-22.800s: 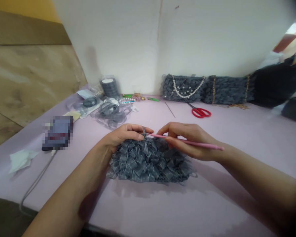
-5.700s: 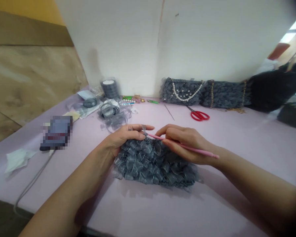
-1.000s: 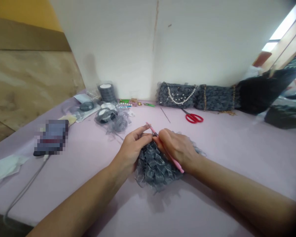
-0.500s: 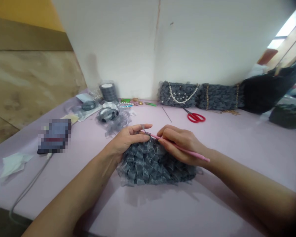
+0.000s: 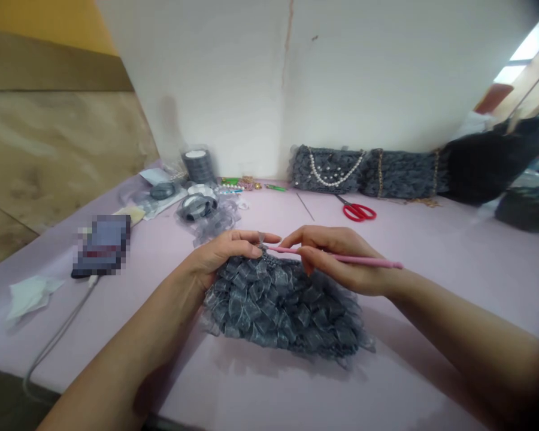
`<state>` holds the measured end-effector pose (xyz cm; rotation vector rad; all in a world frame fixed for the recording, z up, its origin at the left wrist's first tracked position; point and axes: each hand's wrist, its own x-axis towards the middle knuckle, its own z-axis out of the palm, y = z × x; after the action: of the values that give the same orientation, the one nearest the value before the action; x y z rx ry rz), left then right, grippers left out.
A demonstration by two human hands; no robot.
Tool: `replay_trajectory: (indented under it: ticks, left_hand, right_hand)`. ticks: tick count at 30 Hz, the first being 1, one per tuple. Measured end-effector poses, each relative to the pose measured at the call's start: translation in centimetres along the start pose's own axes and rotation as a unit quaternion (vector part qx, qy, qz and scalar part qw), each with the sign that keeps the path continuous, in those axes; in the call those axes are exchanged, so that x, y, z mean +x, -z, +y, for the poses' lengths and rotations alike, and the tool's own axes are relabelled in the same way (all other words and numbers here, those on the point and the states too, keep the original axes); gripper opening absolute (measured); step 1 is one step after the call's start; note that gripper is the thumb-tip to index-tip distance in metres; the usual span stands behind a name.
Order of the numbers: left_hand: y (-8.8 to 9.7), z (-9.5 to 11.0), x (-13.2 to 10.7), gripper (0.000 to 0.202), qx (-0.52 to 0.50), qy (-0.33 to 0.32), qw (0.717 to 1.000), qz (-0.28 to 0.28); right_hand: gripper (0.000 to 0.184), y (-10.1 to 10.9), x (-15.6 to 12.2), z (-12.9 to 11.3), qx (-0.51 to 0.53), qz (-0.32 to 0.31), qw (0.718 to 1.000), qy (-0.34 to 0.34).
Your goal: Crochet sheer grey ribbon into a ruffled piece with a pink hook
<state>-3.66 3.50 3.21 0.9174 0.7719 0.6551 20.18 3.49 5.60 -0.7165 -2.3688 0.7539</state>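
A grey ruffled ribbon crochet piece [image 5: 278,305], shaped like a small bag, hangs tilted above the table at the centre. My left hand [image 5: 229,248] pinches its upper left edge between thumb and fingers, with a strand of grey ribbon by the index finger. In my right hand [image 5: 341,257] is a pink crochet hook [image 5: 368,261], gripped between thumb and fingers. Its tip meets the top edge of the piece close to my left thumb, and the handle points right across my wrist. The exact loop at the tip is too small to make out.
Red-handled scissors [image 5: 359,211] and a thin needle-like rod [image 5: 305,206] lie behind my hands. Two finished grey bags [image 5: 327,170] stand against the wall. Ribbon rolls [image 5: 197,203] and loose ribbon sit at the back left. A phone [image 5: 103,245] with a cable lies left.
The ribbon piece has tilted, its right side lower and more of its front showing. The crochet hook has swung nearer level and its tip sits slightly away from my left fingers.
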Motion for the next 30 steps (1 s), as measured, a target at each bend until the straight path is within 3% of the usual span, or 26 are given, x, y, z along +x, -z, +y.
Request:
replay_trajectory:
  ticks: [7, 13, 17, 20, 26, 30]
  left_hand:
    - [0.0, -0.1, -0.1, 0.044, -0.006, 0.003, 1.000, -0.025]
    - [-0.7, -0.1, -0.1, 0.045, -0.015, 0.000, 1.000, -0.014]
    - [-0.3, 0.0, -0.1, 0.048, -0.022, -0.001, 1.000, -0.014]
    - [0.2, 0.1, 0.0, 0.054, -0.023, 0.008, 0.999, -0.027]
    - [0.8, 0.2, -0.1, 0.050, -0.027, 0.018, 0.999, -0.033]
    - [-0.3, -0.3, 0.0, 0.042, 0.012, 0.006, 1.000, -0.010]
  right_hand:
    - [0.026, -0.2, -0.2, 0.3, 0.035, -0.005, 0.999, -0.010]
    - [0.017, -0.8, -0.2, 0.8, -0.041, 0.032, 0.994, 0.099]
    - [0.014, -0.7, -0.1, 1.1, -0.119, 0.019, 0.981, 0.153]
    - [0.014, -0.4, -0.1, 1.1, -0.116, 0.009, 0.979, 0.168]
    - [0.020, 0.1, -0.3, 0.8, 0.008, -0.013, 0.999, 0.043]
    - [0.028, -1.4, -0.1, 0.7, 0.124, 0.017, 0.992, -0.019]
